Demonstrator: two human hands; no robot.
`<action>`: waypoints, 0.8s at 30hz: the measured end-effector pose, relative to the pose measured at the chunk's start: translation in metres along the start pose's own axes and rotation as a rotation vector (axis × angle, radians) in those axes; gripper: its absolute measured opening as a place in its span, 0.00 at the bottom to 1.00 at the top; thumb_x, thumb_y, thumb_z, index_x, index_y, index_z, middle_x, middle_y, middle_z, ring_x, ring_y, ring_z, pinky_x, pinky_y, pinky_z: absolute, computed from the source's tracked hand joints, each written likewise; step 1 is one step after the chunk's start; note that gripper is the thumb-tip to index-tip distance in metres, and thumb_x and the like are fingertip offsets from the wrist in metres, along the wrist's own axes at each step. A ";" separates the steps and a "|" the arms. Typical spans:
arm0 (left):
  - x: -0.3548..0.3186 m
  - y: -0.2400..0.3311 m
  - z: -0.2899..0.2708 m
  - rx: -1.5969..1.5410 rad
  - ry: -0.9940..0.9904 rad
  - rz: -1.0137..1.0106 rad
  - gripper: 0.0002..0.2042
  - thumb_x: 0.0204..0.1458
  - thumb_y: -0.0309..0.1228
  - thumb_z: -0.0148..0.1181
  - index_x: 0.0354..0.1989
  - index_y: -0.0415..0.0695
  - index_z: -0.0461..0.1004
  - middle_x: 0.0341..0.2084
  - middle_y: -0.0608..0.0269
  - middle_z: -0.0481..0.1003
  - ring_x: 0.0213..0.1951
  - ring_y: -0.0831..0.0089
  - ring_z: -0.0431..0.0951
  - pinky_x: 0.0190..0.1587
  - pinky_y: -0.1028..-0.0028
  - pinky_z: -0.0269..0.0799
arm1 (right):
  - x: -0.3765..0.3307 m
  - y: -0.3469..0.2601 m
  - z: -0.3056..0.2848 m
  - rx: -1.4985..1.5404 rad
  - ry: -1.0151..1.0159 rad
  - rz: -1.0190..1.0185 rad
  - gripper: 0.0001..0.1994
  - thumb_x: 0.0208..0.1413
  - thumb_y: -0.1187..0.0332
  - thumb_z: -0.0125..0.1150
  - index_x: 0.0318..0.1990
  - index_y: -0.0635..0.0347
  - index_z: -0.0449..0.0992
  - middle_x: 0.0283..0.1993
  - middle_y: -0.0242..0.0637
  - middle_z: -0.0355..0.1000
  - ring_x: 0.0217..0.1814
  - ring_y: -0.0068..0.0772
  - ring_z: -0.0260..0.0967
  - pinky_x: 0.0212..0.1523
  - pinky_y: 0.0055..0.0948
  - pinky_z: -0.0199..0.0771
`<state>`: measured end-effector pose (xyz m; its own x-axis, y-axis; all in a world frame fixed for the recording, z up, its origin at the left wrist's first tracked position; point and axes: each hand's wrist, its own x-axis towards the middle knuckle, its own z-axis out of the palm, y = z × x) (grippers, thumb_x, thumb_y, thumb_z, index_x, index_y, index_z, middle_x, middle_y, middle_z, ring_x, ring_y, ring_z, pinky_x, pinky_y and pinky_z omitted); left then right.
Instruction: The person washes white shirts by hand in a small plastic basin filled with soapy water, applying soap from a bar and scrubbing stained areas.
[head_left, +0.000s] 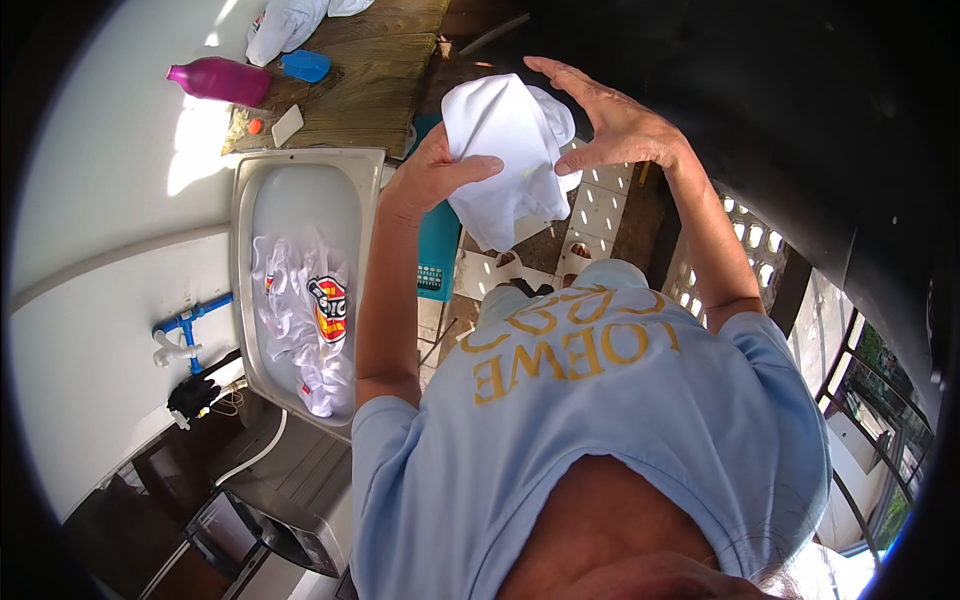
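Note:
A bunched white cloth (508, 150) hangs in folds in front of me, above the floor. My left hand (432, 178) grips its left side, with the thumb lying across the front and the other fingers hidden behind. On the other side, my right hand (618, 128) is spread, fingers and thumb apart; its thumb tip is at the cloth's right edge, and I cannot tell whether it touches. To the left, a sink basin (240, 255) holds several wet white garments (300, 300) with a red, yellow and black print.
On the wooden counter (375, 85) beyond the sink are a magenta bottle (220, 81), a blue scoop (306, 66), a whitish block (287, 126) and more white cloth (285, 28). A teal crate (437, 245) stands below. Blue pipes (195, 315) run along the left wall.

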<state>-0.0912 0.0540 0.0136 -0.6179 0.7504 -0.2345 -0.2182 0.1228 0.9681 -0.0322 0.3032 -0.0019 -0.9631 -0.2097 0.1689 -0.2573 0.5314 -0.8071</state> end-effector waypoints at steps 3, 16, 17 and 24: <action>-0.001 0.026 -0.009 0.003 -0.006 0.080 0.26 0.46 0.26 0.63 0.57 0.40 0.66 0.42 0.63 0.75 0.44 0.76 0.74 0.49 0.74 0.68 | 0.022 -0.026 0.007 0.483 -0.232 -0.043 0.42 0.33 0.67 0.75 0.62 0.56 0.62 0.53 0.36 0.71 0.56 0.31 0.65 0.62 0.34 0.61; -0.063 0.019 -0.061 0.243 0.023 -0.081 0.17 0.50 0.35 0.65 0.45 0.40 0.76 0.37 0.67 0.78 0.38 0.78 0.76 0.45 0.76 0.70 | 0.085 -0.018 0.018 0.865 -0.544 0.097 0.18 0.54 0.61 0.62 0.48 0.64 0.76 0.43 0.31 0.75 0.46 0.21 0.70 0.52 0.21 0.67; -0.066 0.014 -0.060 0.191 0.059 -0.043 0.16 0.51 0.35 0.65 0.44 0.40 0.77 0.36 0.67 0.78 0.37 0.79 0.76 0.44 0.76 0.70 | 0.086 -0.022 0.020 0.890 -0.537 0.118 0.19 0.54 0.60 0.62 0.48 0.64 0.75 0.44 0.31 0.75 0.46 0.21 0.70 0.52 0.21 0.67; -0.067 -0.011 -0.028 -0.211 0.286 0.046 0.14 0.52 0.36 0.63 0.43 0.40 0.77 0.34 0.65 0.79 0.36 0.79 0.78 0.41 0.76 0.73 | 0.085 -0.033 0.021 0.901 -0.533 0.154 0.25 0.55 0.54 0.60 0.53 0.64 0.70 0.48 0.32 0.72 0.50 0.22 0.68 0.53 0.22 0.66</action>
<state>-0.0682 -0.0158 0.0165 -0.8106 0.5365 -0.2347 -0.3177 -0.0662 0.9459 -0.1042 0.2506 0.0274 -0.7648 -0.6411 -0.0644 0.2291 -0.1771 -0.9572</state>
